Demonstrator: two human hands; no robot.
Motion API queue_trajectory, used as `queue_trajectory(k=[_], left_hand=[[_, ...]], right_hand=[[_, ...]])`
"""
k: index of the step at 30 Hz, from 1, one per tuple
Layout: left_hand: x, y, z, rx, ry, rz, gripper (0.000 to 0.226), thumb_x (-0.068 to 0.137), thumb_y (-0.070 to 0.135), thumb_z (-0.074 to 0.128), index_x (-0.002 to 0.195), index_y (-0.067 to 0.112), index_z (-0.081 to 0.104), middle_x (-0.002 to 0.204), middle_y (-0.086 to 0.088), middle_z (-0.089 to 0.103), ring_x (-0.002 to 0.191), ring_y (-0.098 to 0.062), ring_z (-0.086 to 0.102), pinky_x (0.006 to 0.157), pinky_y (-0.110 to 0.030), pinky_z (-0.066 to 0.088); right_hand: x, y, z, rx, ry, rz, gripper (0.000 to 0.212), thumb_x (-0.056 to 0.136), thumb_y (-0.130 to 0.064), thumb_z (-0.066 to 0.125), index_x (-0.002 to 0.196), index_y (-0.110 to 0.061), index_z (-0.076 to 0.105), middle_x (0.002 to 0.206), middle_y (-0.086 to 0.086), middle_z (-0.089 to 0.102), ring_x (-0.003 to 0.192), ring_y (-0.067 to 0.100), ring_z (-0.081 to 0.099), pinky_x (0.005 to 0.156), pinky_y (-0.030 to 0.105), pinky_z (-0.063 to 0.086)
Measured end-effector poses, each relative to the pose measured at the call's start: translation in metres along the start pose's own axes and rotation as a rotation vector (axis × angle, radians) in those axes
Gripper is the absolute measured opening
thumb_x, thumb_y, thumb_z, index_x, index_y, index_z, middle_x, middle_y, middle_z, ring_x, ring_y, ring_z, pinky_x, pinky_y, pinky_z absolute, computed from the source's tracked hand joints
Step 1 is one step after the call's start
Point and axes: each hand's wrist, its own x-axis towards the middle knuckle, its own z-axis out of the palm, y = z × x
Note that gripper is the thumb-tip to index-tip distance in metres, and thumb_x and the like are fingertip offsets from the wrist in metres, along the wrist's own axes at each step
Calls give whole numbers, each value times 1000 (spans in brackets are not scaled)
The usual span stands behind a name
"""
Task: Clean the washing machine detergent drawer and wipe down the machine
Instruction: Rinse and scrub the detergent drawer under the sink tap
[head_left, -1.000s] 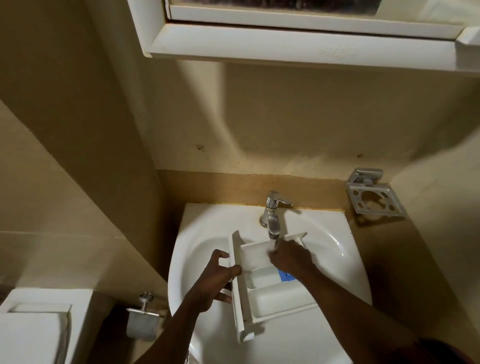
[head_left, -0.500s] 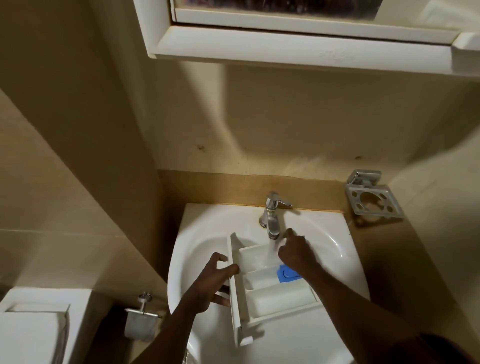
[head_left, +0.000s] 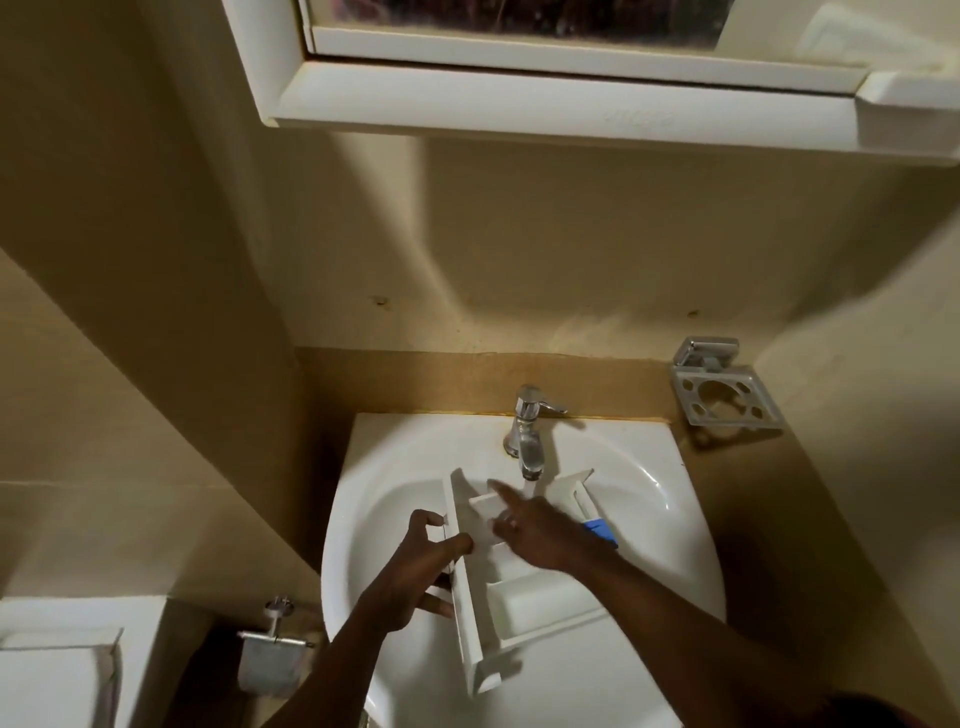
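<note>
The white detergent drawer (head_left: 524, 603) lies in the white sink (head_left: 384, 483), its back end under the chrome tap (head_left: 527, 431), from which water runs. A blue insert (head_left: 600, 531) shows at the drawer's right side. My left hand (head_left: 423, 564) grips the drawer's front panel on the left, thumb over the rim. Over the drawer's back compartments hovers my right hand (head_left: 535, 527), fingers spread, the forefinger pointing up-left beside the water stream; it holds nothing.
A white mirror cabinet (head_left: 545, 98) hangs overhead. A chrome toothbrush holder (head_left: 724, 389) is fixed to the right wall. At lower left are a toilet tank (head_left: 57, 670) and a toilet roll holder (head_left: 272, 647). Walls close in on both sides.
My right hand has moved left from the drawer's right back corner across the back compartments, fingers now spread. The drawer has turned slightly. The left hand keeps its grip.
</note>
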Motion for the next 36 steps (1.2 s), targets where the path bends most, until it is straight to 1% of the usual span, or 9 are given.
queue_trajectory(k=[3, 7, 12, 14, 18, 22, 28, 32, 36], left_hand=[[0, -1, -2, -25, 20, -17, 40, 86, 21, 64, 119, 23, 40, 97, -13, 60, 76, -29, 64, 73, -53, 59], [0, -1, 1, -52, 5, -14, 40, 88, 18, 63, 120, 21, 39, 93, -11, 62, 75, -29, 64, 71, -50, 59], [-2, -3, 1, -121, -29, -39, 49, 87, 13, 64, 127, 19, 36, 99, -13, 60, 77, -32, 65, 62, -46, 59], [-4, -2, 4, -145, -55, -50, 58, 81, 13, 67, 128, 18, 34, 102, -18, 59, 78, -33, 63, 62, -45, 57], [-12, -5, 4, -204, -109, -101, 72, 68, 32, 82, 123, 16, 37, 120, -28, 56, 87, -37, 66, 75, -63, 57], [-20, 4, -12, -93, -98, -158, 78, 76, 76, 60, 105, 4, 58, 97, -18, 68, 88, -35, 72, 75, -50, 61], [-6, 18, -34, 154, 231, -16, 66, 84, 74, 48, 103, 12, 62, 92, -12, 70, 81, -26, 68, 85, -44, 55], [0, 40, -40, 380, -26, -41, 57, 74, 71, 68, 106, 23, 66, 109, -2, 72, 91, -17, 70, 82, -31, 49], [7, 48, -22, 481, -262, -125, 55, 78, 58, 73, 118, 24, 62, 108, -2, 71, 76, -14, 69, 70, -24, 57]], right_hand=[[-6, 29, -20, -286, 311, 139, 43, 96, -31, 43, 139, -29, 41, 115, 9, 64, 107, 29, 61, 87, 34, 47], [-10, 56, -27, -65, 675, 239, 38, 85, -26, 59, 121, -22, 50, 106, 3, 63, 103, 25, 60, 82, 33, 47], [-6, 70, -48, 187, 183, 480, 43, 90, -36, 59, 121, -6, 55, 102, 6, 63, 94, 23, 65, 82, 28, 50], [-6, 66, -55, 169, 141, 428, 41, 96, -29, 52, 130, -7, 52, 110, 8, 63, 94, 21, 62, 84, 27, 47], [-10, 64, -59, 48, 117, 366, 51, 102, -30, 39, 148, -11, 29, 149, 9, 40, 133, 27, 42, 108, 32, 32], [-13, 65, -64, 3, 52, 307, 52, 103, -33, 38, 150, -15, 26, 153, 8, 34, 136, 25, 39, 109, 30, 31], [10, 53, -54, 56, -68, 229, 55, 95, -46, 50, 144, -24, 41, 151, 2, 39, 133, 21, 42, 106, 28, 35], [22, 41, -43, 81, -116, 195, 47, 90, -47, 58, 129, -22, 56, 129, 0, 57, 111, 17, 55, 90, 25, 42], [26, 33, -35, 231, -124, 162, 73, 68, -73, 63, 124, -26, 59, 124, -2, 62, 115, 20, 57, 104, 39, 43]])
